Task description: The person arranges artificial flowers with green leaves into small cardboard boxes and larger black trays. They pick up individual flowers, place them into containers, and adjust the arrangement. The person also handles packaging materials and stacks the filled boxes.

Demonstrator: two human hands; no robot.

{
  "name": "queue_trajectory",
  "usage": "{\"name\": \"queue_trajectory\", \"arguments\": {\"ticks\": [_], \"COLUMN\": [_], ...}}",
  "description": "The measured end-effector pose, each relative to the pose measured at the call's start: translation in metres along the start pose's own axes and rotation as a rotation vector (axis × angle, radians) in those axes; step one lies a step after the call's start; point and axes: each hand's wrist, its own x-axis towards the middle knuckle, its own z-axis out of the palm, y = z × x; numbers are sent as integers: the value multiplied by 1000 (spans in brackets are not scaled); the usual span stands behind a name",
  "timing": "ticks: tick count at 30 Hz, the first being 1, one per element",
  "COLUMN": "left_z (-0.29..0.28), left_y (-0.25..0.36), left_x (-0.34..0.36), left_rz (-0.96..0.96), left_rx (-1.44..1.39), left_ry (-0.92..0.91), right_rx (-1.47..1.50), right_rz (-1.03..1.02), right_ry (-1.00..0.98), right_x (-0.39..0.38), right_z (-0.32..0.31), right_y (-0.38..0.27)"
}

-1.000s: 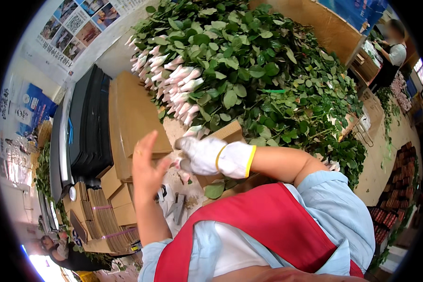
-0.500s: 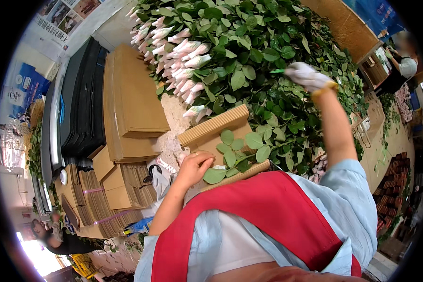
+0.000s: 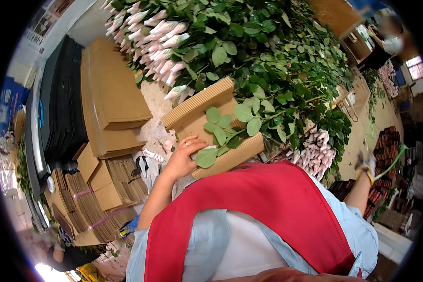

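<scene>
My left hand (image 3: 185, 157), bare with a ring, reaches to the near left end of a corrugated cardboard wrap (image 3: 199, 105). Its fingers are loosely bent and apart, beside the leaves of a rose stem (image 3: 225, 136) lying in that wrap; the stem's flower end is hidden near the fingers. Far out to the right, my right hand (image 3: 365, 170) wears a white glove with a yellow cuff and is smeared by motion. From it extends a long, thin, pale green thing (image 3: 392, 163), too blurred to name.
A heap of leafy roses (image 3: 277, 61) fills the far side, their buds in pale sleeves (image 3: 162, 51). More sleeved buds (image 3: 315, 152) lie right of the wrap. Cardboard sheets (image 3: 115, 89), dark sheets (image 3: 61, 103) and scissors (image 3: 143, 167) stand left. Another person (image 3: 387, 42) is at far right.
My right hand has swung from above the rose leaves down to the far right, with the green thing now showing at length. My left hand stays by the wrap. The whole view has shifted.
</scene>
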Motion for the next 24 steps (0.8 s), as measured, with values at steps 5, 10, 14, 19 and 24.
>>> {"name": "queue_trajectory", "arguments": {"ticks": [5,10,14,19,24], "left_z": [6,7,13,20,10], "left_y": [7,2,-19,-40,-28], "left_x": [1,1,-10,-13,-7], "left_rz": [18,57,-11,6,-62], "left_rx": [-9,16,-92,-113,-179], "left_ry": [10,-40,-72,-77,-115], "right_rx": [-499,-1051,-537,-569,-546], "right_rz": [-1329,-1385,-1148,-1637,-2065], "right_ry": [-741,-1335,-1097,-785,-306], "right_x": [-175,-325,-301,-291,-280], "right_z": [175,253,303,473,515], "right_y": [-48,-80,-131,-152,-87]}}
